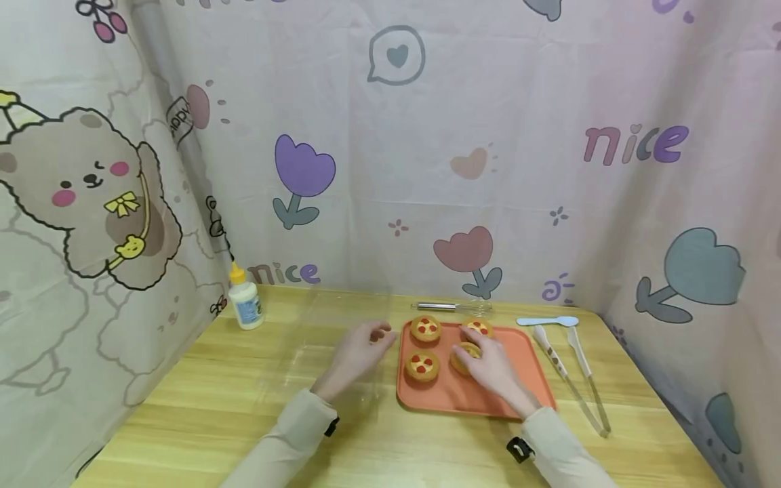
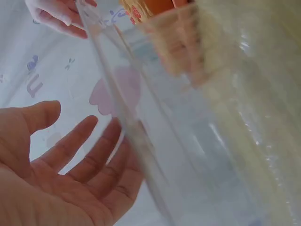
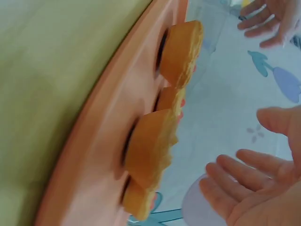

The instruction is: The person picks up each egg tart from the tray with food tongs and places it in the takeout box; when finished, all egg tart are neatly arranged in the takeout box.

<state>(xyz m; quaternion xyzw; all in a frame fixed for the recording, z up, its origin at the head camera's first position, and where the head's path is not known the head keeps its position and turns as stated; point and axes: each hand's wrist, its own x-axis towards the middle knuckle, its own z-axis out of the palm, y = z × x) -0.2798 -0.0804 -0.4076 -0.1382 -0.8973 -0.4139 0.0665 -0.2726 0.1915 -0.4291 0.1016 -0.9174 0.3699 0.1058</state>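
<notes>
Several small tarts with red and cream toppings sit on a coral tray (image 1: 500, 400). Over the tray's right part hovers my right hand (image 1: 493, 366), its fingers loosely spread; in the head view it partly covers the front-right tart (image 1: 462, 358). The right wrist view shows that hand (image 3: 258, 183) apart from the tarts (image 3: 148, 146), with nothing in it. My left hand (image 1: 361, 352) is over the right side of a clear plastic box (image 1: 305, 356), left of the tray. In the left wrist view its relaxed fingers (image 2: 101, 157) lie right at the box's transparent wall (image 2: 188, 141), holding nothing.
Behind the tray lies a whisk (image 1: 448, 307). To its right are a pale blue spatula-like tool (image 1: 546, 321) and tongs (image 1: 570, 379). A white glue bottle with yellow cap (image 1: 247, 305) stands at the back left. A printed curtain (image 1: 378, 169) hangs behind the wooden table (image 1: 201, 400).
</notes>
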